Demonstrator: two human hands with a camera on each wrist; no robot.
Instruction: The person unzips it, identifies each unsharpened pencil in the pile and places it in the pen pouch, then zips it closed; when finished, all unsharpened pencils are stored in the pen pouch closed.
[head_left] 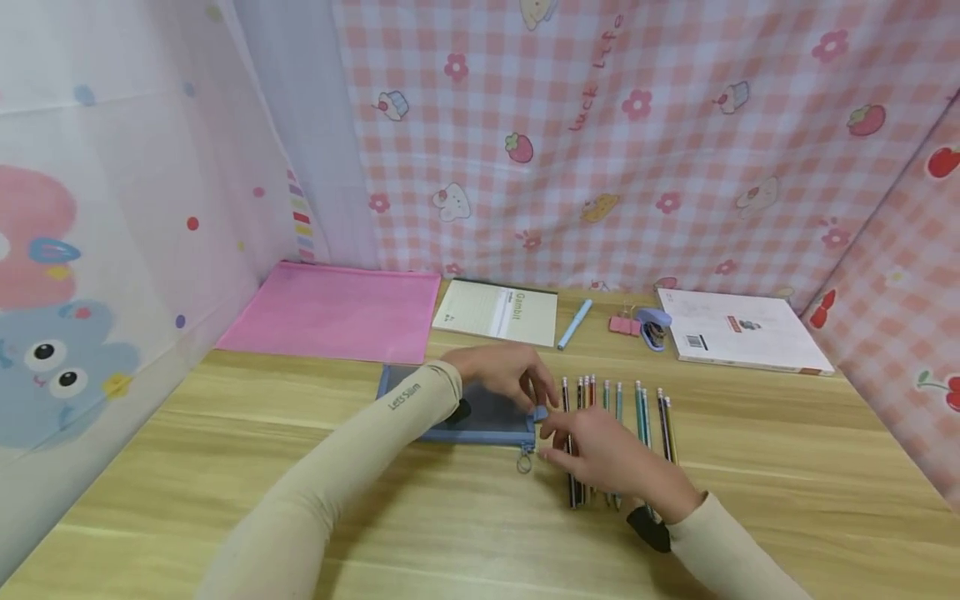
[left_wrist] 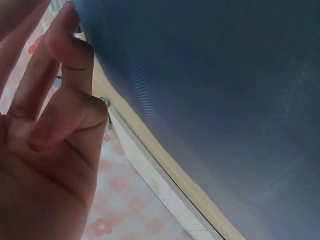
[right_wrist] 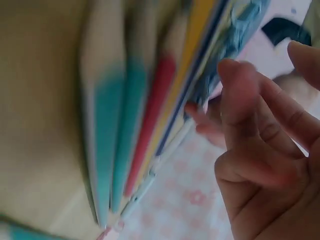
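Observation:
A dark blue mesh zip pouch (head_left: 480, 429) lies flat in the middle of the table, a metal key ring (head_left: 524, 461) at its lower right corner. My left hand (head_left: 510, 375) reaches over the pouch and pinches a small light-blue tab (head_left: 540, 412) at its right end. In the left wrist view the mesh (left_wrist: 210, 100) fills the right side, beside bent fingers. My right hand (head_left: 600, 450) hovers above the pencils, loosely curled, fingertips close to the tab. Several pencils (head_left: 619, 404) lie side by side under and around it; teal ones (right_wrist: 107, 135) show large in the right wrist view.
Along the back lie a pink folder (head_left: 337, 312), a Gambit notepad (head_left: 495, 312), a light-blue pen (head_left: 574, 325), a pink block with clips (head_left: 624, 325), a purple stapler-like tool (head_left: 653, 327) and a white book (head_left: 742, 329). Patterned cloth (head_left: 600, 167) hangs behind the table.

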